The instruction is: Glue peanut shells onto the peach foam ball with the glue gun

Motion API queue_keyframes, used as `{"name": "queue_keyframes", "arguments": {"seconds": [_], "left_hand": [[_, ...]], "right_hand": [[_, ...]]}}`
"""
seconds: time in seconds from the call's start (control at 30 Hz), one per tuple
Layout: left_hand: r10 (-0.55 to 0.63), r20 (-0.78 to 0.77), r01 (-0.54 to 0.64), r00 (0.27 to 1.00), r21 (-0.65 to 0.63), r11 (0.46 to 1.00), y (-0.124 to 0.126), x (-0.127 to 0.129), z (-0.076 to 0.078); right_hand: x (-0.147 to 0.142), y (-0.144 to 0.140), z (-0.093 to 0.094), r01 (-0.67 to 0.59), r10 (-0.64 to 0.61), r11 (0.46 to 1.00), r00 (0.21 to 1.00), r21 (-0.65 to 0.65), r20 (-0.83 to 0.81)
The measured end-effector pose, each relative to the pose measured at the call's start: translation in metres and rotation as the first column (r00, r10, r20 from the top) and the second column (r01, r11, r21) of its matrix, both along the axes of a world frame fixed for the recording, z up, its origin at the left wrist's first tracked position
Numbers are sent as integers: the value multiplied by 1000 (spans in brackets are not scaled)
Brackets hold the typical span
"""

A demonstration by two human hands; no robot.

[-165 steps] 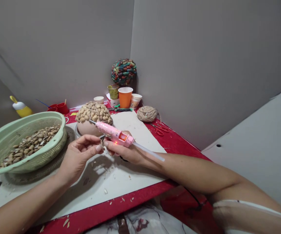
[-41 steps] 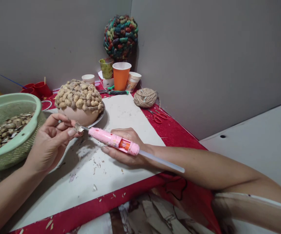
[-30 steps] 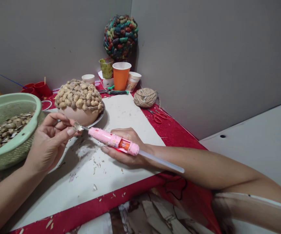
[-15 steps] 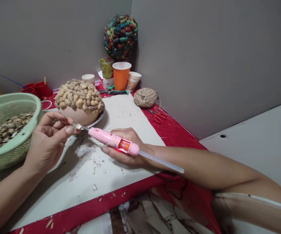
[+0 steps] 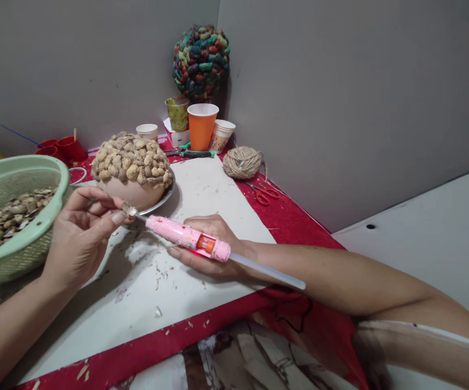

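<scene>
My left hand (image 5: 85, 227) pinches a peanut shell half (image 5: 129, 208) between thumb and fingertips, its hollow side facing the tool. Wrapped round the grip of a pink glue gun (image 5: 177, 232) is my right hand (image 5: 213, 244); the gun's metal tip touches or nearly touches the shell. A clear glue stick (image 5: 269, 271) sticks out of the gun's back end. Just behind the tip, a ball (image 5: 130, 195) covered in peanut shells on its upper part rests in a shiny metal bowl (image 5: 167, 199); its lower band is bare and peach-coloured.
A green basket (image 5: 51, 216) of peanut shells stands at left. Beyond are red cups (image 5: 71, 149), an orange cup (image 5: 202, 127), pliers (image 5: 193, 154), a twine ball (image 5: 242, 162) and red scissors (image 5: 262, 194). A multicoloured ball (image 5: 201, 62) stands at the back. Shell crumbs litter the white sheet (image 5: 218, 287).
The glue gun has shifted very slightly left, its tip a little further into the shell. My left hand keeps nearly the same place and hold.
</scene>
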State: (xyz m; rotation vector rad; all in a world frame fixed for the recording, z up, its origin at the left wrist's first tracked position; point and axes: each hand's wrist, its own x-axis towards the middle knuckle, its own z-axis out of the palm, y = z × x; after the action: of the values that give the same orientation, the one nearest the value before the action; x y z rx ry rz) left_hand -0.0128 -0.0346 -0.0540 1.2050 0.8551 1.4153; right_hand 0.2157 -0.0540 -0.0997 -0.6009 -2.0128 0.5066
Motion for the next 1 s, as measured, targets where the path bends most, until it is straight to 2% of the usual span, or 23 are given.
{"name": "queue_keyframes", "arguments": {"seconds": [0.23, 0.5, 0.73, 1.0], "left_hand": [[-3, -17, 2, 1000, -15, 1000, 2, 0, -3], [-25, -65, 26, 998, 2, 1000, 1, 0, -11], [-13, -67, 13, 998, 0, 1000, 1, -1, -10], [-1, -52, 2, 999, 16, 1000, 1, 0, -11]], "right_hand": [[0, 2, 0, 13, -15, 998, 1000, 60, 23], [-1, 1, 0, 23, -23, 999, 1000, 24, 5], [-2, 1, 0, 17, -18, 999, 1000, 27, 15], [-1, 0, 1, 11, -9, 999, 999, -31, 49]]}}
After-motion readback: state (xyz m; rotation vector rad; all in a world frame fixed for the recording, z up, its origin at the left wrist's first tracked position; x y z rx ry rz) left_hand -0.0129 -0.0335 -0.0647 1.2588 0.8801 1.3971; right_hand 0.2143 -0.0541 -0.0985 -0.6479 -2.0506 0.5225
